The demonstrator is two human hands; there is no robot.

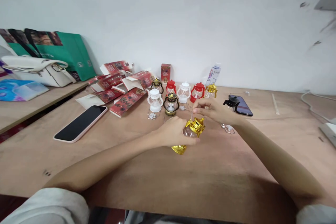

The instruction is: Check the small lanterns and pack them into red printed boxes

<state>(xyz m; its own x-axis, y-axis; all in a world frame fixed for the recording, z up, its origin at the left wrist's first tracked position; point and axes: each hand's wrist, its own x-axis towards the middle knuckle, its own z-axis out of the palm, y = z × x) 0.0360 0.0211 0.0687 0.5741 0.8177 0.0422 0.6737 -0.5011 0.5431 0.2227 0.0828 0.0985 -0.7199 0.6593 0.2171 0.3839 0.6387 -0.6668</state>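
Note:
Fingers of my left hand wrap around a small gold toy lantern, tilted just above the table. Its gold base shows below the hand, and part of the clear globe is hidden. My right hand, closed in a pinch, holds a thin pale wire-like piece by the lantern's top; whether it touches the lantern I cannot tell. Behind the hands stand other small lanterns: a white lantern, a bronze lantern, a red lantern and another gold lantern among them.
Red printed boxes lie piled at the back left. A pink-edged phone rests at left; another phone lies right, beside a black lantern. Wire pieces lie near my right forearm. A bottle stands against the wall.

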